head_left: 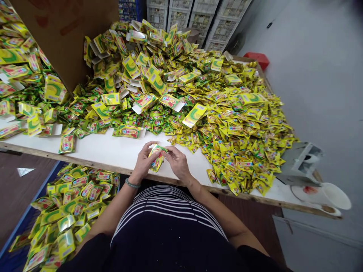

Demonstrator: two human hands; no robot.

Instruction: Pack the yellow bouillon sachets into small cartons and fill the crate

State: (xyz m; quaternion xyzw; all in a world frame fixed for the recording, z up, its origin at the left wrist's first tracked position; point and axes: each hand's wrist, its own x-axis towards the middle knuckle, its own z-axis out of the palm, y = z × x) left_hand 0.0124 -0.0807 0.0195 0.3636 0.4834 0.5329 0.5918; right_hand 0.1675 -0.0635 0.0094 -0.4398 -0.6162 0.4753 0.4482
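Note:
Between my two hands is a small yellow and green candy box, held just above the white table top near its front edge. My left hand grips the box's left side, thumb across its face. From the right, my right hand closes its thumb and fingers on the upper end of the box. The fingertips hide that end, so I cannot make out its flap. Past my hands lies an open candy box on its side. A heap of small yellow candy packets spreads to the right.
More boxes and green packets pile up behind. A brown cardboard panel stands at the left. Below the table edge, a blue bin holds many filled-looking boxes. A grey metal device and a white bowl sit at the right end.

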